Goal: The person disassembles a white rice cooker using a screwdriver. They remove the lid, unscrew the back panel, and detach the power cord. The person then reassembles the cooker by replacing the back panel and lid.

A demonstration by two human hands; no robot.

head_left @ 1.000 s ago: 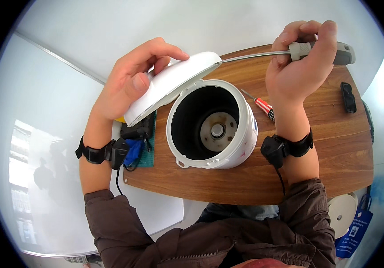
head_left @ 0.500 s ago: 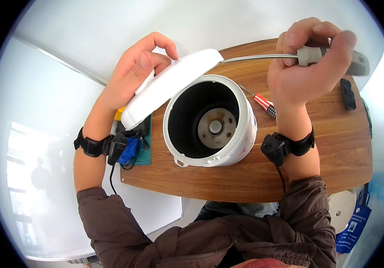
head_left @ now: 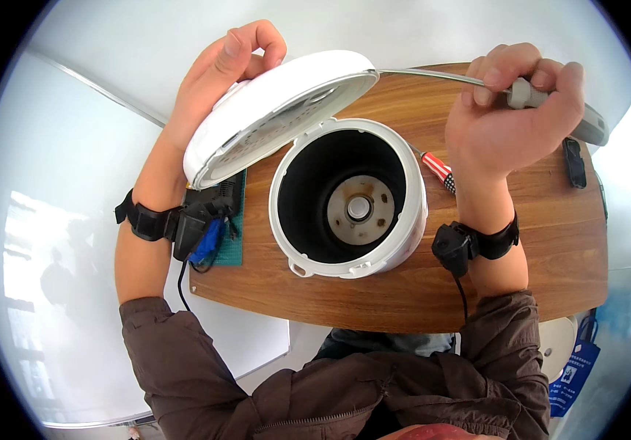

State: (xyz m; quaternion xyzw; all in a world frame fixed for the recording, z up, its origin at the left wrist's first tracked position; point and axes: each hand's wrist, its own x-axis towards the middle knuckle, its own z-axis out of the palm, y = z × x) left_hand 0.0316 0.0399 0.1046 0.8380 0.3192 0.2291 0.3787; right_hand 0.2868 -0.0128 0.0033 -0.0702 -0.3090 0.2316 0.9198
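Our right hand (head_left: 510, 126) is gripping a grey-handled metal screwdriver (head_left: 526, 94). Just below our left hand's (head_left: 220, 73) curled fingers, a round white plastic lid (head_left: 279, 114) is slanting; their hold we cannot tell.

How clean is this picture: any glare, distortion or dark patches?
Head view: straight edges bow toward the rim, with black corners; pale reflections wash the glossy panel at left; the pot looks dark inside, though its base is readable; the lid shows clear edges.
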